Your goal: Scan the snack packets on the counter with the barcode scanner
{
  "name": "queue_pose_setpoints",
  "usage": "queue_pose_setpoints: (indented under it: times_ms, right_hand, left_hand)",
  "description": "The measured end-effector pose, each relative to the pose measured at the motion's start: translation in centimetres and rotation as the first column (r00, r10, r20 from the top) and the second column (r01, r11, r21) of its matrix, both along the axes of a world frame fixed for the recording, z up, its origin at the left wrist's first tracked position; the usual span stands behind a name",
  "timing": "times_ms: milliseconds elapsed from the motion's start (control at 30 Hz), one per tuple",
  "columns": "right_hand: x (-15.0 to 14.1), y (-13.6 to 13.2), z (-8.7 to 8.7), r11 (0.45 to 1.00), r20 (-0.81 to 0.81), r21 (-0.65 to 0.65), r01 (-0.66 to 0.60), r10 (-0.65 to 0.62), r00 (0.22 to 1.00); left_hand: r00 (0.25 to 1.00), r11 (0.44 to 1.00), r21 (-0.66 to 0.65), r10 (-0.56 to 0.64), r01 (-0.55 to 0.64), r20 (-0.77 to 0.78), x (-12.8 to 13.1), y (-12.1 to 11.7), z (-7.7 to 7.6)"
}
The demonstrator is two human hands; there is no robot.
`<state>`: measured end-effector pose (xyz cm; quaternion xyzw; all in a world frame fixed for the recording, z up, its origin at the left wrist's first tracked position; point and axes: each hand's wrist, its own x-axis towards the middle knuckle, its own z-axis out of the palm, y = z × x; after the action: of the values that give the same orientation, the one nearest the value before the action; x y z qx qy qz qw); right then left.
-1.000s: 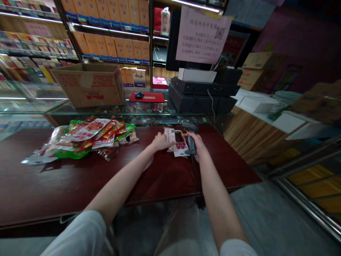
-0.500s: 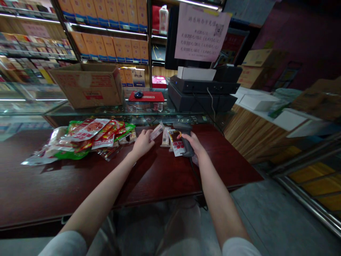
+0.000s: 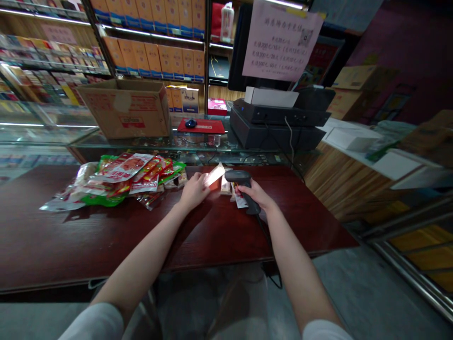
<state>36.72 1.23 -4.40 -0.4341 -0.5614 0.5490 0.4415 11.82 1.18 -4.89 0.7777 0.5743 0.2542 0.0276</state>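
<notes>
My left hand (image 3: 194, 191) is shut on a small shiny snack packet (image 3: 215, 175), which it holds just above the counter. The packet's far end is close to the head of a black handheld barcode scanner (image 3: 238, 176), and the two are slightly apart. My right hand (image 3: 253, 194) grips the scanner's handle. Beneath the scanner lie other small snack packets (image 3: 239, 197), partly hidden by it and my right hand. To the left of my left hand is a heap of red, green and white snack bags (image 3: 120, 179).
The dark red wooden counter (image 3: 71, 236) extends beneath my hands, and the scanner's black cable (image 3: 264, 231) hangs over its front edge. Behind stand a glass display case (image 3: 148, 144) holding a cardboard box (image 3: 123, 109), a red mat with a mouse (image 3: 200, 125), and stacked black equipment (image 3: 276, 123).
The scanner has moved left, with its head now over the small packet's end. My left hand has brought the packet closer to it. The packets on the counter are more hidden.
</notes>
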Motion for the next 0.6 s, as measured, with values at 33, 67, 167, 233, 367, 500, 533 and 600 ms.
queue_pose_setpoints:
  times_ms: [33, 67, 167, 233, 367, 500, 533, 600]
  right_hand:
    - [0.1, -0.1, 0.1, 1.0, -0.01, -0.005, 0.019, -0.019, 1.0]
    - [0.1, -0.1, 0.2, 0.999, -0.024, -0.009, 0.038, -0.038, 0.999]
    - [0.3, -0.4, 0.6, 0.997, -0.081, -0.033, 0.066, -0.069, 0.994]
    - [0.4, -0.5, 0.8, 0.996, -0.114, -0.048, 0.071, -0.076, 0.991]
    - [0.5, -0.3, 0.9, 0.993, -0.169, -0.05, 0.109, -0.116, 0.979]
    - [0.9, 0.2, 0.6, 0.985, -0.217, -0.029, 0.171, -0.173, 0.961]
    - [1.0, 0.3, 0.5, 0.983, -0.226, -0.02, 0.184, -0.184, 0.956]
    - [1.2, 0.6, 0.3, 0.978, -0.242, -0.012, 0.21, -0.206, 0.948]
  left_hand:
    - [1.0, 1.0, 0.002, 0.006, -0.006, -0.004, -0.1, -0.1, 0.1]
    - [1.0, 1.0, 0.005, 0.017, -0.017, -0.016, -0.2, -0.2, 0.4]
    - [0.99, 0.994, 0.049, 0.106, -0.102, -0.09, -1.0, -0.7, 2.2]
    - [0.969, 0.972, 0.114, 0.217, -0.204, -0.121, -2.2, -1.1, 4.2]
    - [0.876, 0.876, 0.186, 0.469, -0.445, -0.111, -6.6, -1.3, 7.7]
    - [0.785, 0.804, 0.137, 0.594, -0.578, -0.174, -12.2, -0.8, 8.0]
    - [0.771, 0.796, 0.124, 0.606, -0.593, -0.197, -13.4, -0.7, 7.7]
    - [0.752, 0.779, 0.13, 0.627, -0.614, -0.205, -15.1, -0.7, 6.9]
